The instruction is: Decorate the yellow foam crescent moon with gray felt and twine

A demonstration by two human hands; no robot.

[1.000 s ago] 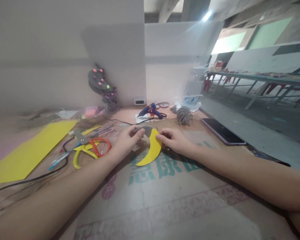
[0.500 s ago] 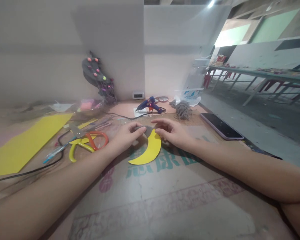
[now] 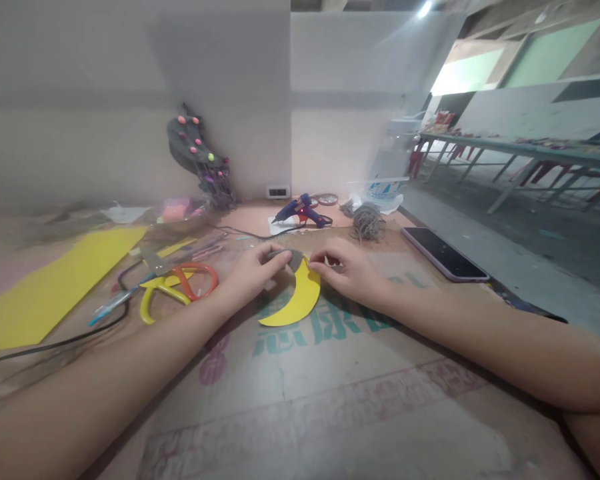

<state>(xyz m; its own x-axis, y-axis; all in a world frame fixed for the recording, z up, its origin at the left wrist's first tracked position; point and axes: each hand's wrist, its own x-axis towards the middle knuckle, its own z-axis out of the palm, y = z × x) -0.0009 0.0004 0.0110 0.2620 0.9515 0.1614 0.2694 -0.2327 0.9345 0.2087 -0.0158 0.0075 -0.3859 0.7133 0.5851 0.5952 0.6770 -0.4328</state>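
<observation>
Yellow crescent (image 3: pixel 300 300): thin, paper-like, between the two hands just above the printed cardboard (image 3: pixel 300 400), its pointed tip curving down and leftward.
Left hand (image 3: pixel 257 270): thumb and fingers pinched together on a grey piece (image 3: pixel 296 260), which meets or overlaps the crescent's upper end; whether the two are joined cannot be told.
Right hand (image 3: pixel 347 270): thumb and forefinger closed on the crescent's upper right edge.
Risk at the pinch: the crescent could crease or tear if the right fingers press or pull too hard; the grey piece could slip out of line if one hand shifts without the other.
Glue gun (image 3: pixel 300 212): blue, beyond the hands, a red light lit on it. It may be hot, so a careless forward reach could burn a finger.
Left side: orange-handled scissors (image 3: pixel 184 279) near the left forearm, with a yellow sheet (image 3: pixel 65 287) farther out. An elbow swinging outward might knock the scissors.
Right side: a tangle of grey yarn (image 3: pixel 369 221) and a dark-screened phone (image 3: pixel 445 255).
</observation>
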